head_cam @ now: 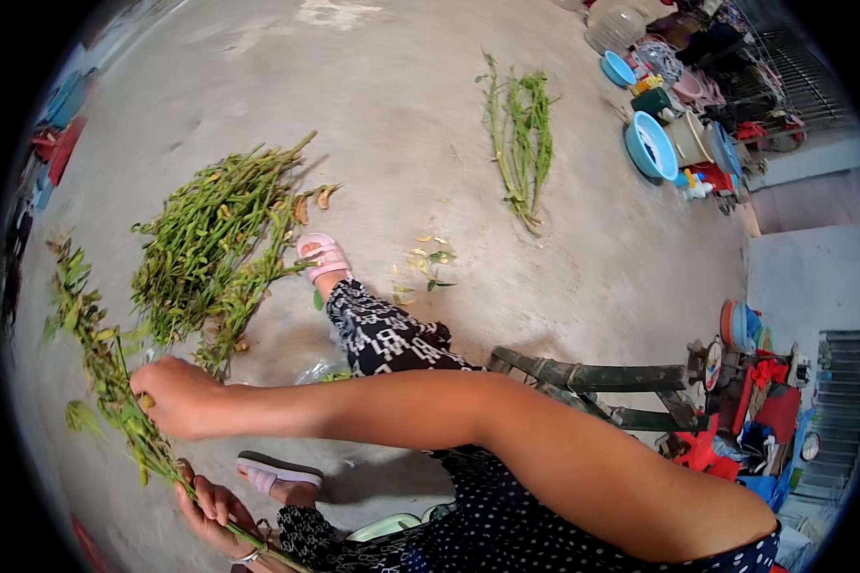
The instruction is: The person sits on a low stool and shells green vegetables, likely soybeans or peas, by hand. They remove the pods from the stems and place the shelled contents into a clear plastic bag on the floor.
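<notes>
In the head view, my left hand (213, 510), with a bracelet at its wrist, grips the lower stem of a long leafy bean plant (93, 344). That plant reaches up along the left side of the view. My right hand (179, 397) is closed against the plant's middle, with a yellowish-green pod (147, 402) showing at its fingers; whether the pod is still attached cannot be told. Beyond this hand a large heap of bean plants with pods (201, 236) lies on the concrete floor. A smaller bundle of green stalks (527, 143) lies farther off.
Loose leaves and pod bits (430, 265) are scattered beside a foot in a pink slipper (324, 256). A clear plastic bag (319, 371) shows partly behind my right forearm. A wooden stool or chair frame (616, 377) stands behind. Basins (651, 145) and household goods line the right side.
</notes>
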The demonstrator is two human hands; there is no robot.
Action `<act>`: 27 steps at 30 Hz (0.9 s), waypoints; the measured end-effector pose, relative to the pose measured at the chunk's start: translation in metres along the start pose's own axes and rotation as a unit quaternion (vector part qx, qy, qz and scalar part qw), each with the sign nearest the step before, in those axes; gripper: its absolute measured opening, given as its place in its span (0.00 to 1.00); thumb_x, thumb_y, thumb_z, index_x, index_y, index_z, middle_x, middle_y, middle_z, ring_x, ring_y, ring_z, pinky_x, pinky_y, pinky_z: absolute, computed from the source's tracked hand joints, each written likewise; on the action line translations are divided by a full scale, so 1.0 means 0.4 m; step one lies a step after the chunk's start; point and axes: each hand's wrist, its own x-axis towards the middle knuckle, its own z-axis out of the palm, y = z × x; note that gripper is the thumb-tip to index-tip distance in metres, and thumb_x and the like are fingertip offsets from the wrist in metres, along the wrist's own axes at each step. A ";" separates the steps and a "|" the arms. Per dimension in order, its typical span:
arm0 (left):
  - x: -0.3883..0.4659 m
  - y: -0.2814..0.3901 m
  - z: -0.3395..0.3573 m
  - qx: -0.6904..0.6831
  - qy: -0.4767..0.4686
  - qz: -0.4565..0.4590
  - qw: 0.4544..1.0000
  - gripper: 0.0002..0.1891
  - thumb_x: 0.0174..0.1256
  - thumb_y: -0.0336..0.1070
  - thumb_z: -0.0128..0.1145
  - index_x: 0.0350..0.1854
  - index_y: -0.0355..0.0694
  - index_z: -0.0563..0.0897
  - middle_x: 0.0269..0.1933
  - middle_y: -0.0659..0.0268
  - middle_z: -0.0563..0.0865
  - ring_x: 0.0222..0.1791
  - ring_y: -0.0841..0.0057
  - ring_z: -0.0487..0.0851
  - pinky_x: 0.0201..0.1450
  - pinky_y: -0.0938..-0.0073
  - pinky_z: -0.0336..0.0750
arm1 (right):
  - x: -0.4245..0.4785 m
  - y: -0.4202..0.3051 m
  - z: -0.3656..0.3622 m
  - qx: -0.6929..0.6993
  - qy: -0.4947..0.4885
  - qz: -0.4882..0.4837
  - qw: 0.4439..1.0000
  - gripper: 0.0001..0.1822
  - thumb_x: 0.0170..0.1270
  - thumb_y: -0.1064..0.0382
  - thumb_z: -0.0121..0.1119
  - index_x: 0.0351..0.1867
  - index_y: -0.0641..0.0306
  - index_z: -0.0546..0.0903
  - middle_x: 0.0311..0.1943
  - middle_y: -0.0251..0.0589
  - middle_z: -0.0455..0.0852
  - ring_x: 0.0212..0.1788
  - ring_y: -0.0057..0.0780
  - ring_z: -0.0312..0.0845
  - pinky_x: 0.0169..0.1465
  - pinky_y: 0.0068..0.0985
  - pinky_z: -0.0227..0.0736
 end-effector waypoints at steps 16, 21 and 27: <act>0.024 -0.061 0.036 -0.334 -0.115 -0.125 0.927 0.07 0.70 0.32 0.42 0.38 0.33 0.61 0.37 0.63 0.67 0.18 0.86 0.68 0.10 0.88 0.68 | -0.011 -0.021 -0.039 0.394 -0.037 0.272 0.877 0.09 0.66 0.59 0.51 0.32 0.62 0.73 0.15 0.27 0.65 0.11 0.12 0.51 0.15 0.18 0.48; 0.016 -0.070 0.054 -0.202 -0.070 -0.125 0.969 0.07 0.69 0.32 0.43 0.39 0.35 0.62 0.24 0.66 0.67 0.15 0.89 0.64 0.09 0.91 0.61 | 0.006 -0.040 -0.033 0.398 0.039 0.293 0.869 0.15 0.72 0.56 0.40 0.32 0.63 0.73 0.17 0.32 0.73 0.10 0.13 0.51 0.13 0.17 0.50; -0.010 -0.086 0.153 0.025 0.056 -0.047 0.997 0.09 0.66 0.32 0.47 0.45 0.36 0.65 0.30 0.64 0.72 0.10 0.88 0.61 0.08 0.90 0.58 | 0.036 -0.005 -0.049 0.330 0.089 0.298 0.891 0.18 0.72 0.54 0.38 0.29 0.62 0.74 0.17 0.34 0.75 0.11 0.17 0.56 0.12 0.18 0.50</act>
